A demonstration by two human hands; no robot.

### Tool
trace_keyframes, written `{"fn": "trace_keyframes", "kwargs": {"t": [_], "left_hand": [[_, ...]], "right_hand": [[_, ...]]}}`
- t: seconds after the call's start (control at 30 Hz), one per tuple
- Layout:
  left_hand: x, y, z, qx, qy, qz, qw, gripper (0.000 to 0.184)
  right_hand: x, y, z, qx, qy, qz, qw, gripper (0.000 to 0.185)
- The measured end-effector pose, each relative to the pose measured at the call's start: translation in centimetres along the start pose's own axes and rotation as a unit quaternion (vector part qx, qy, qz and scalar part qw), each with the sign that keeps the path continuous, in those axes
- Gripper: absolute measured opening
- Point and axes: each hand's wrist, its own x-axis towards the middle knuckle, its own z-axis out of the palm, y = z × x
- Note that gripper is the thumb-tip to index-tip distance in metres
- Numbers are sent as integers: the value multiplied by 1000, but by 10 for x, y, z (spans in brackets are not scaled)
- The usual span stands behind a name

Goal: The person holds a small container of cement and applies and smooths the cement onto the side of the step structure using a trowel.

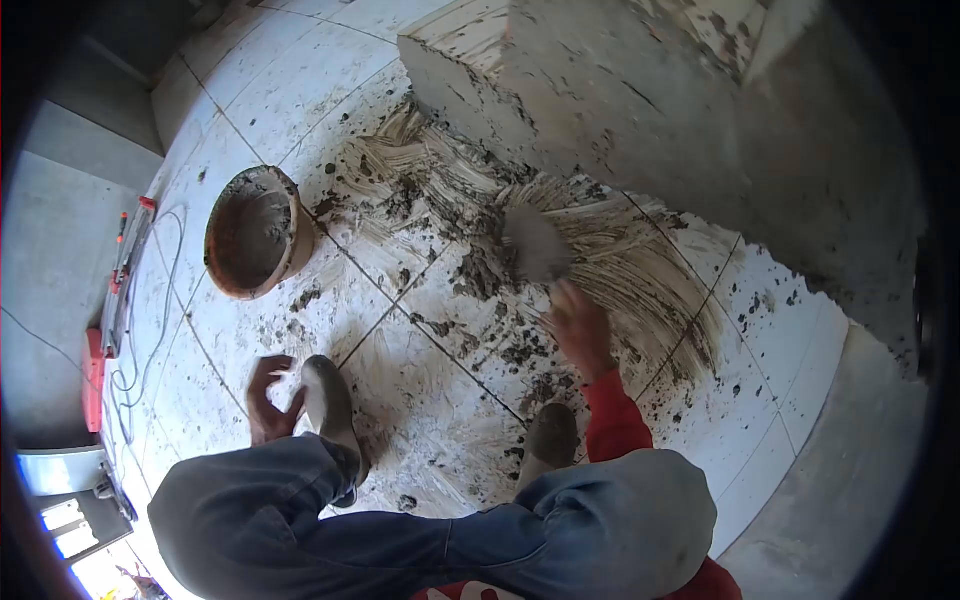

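Observation:
My right hand [580,328] is closed around a trowel [537,245], whose blade is blurred by motion. The blade is at the smeared wet mortar [480,272] on the tiled floor, near the foot of the grey plastered block. My left hand [272,402] is held beside my left boot [328,398], with its fingers curved apart and nothing in them. A round bucket [300,235] with mortar residue inside stands on the tiles to the left.
The grey plastered block [620,110] rises at the upper right. Loose mortar crumbs lie scattered over the tiles [390,345]. Along the left wall are a red object [93,380], a long tool with red parts [118,280] and a loose cable [172,290]. My right boot [551,437] is below the mortar.

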Motion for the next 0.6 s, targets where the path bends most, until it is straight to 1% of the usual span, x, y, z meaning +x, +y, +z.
{"fn": "trace_keyframes", "kwargs": {"t": [0.03,0.1,0.17,0.23,0.27,0.3,0.37,0.4,0.47,0.53,0.57,0.6], "left_hand": [[11,-14,-6,24,76,5,997,47],[48,-55,-23,35,213,6,976,46],[94,-105,-41,-1,271,-65,960,49],[140,-152,-52,5,295,-61,953,56],[161,-180,-59,37,283,-57,957,64],[179,-188,-61,33,281,-86,955,66],[214,-213,-56,-40,284,-126,950,69],[227,-221,-54,-48,273,-123,953,69],[246,-233,-46,-138,274,-147,940,67],[252,-227,-44,-182,252,-131,941,66],[251,-220,-45,-217,246,-117,937,64],[250,-212,-44,-217,261,-104,935,62]], "right_hand": [[9,11,0,-12,-1,0,1000,52],[24,27,-4,-79,105,1,991,55],[51,44,8,-117,115,-4,986,56],[71,33,19,-151,130,-13,980,57],[77,18,31,-106,95,4,990,56],[79,2,43,-61,59,24,996,55],[72,-36,69,-55,47,18,997,53],[64,-53,76,-41,33,10,999,52],[48,-91,67,-68,21,26,997,51],[32,-126,51,-96,9,38,995,50],[24,-137,36,-167,5,46,985,48],[16,-143,23,-236,-1,54,970,47]]}}
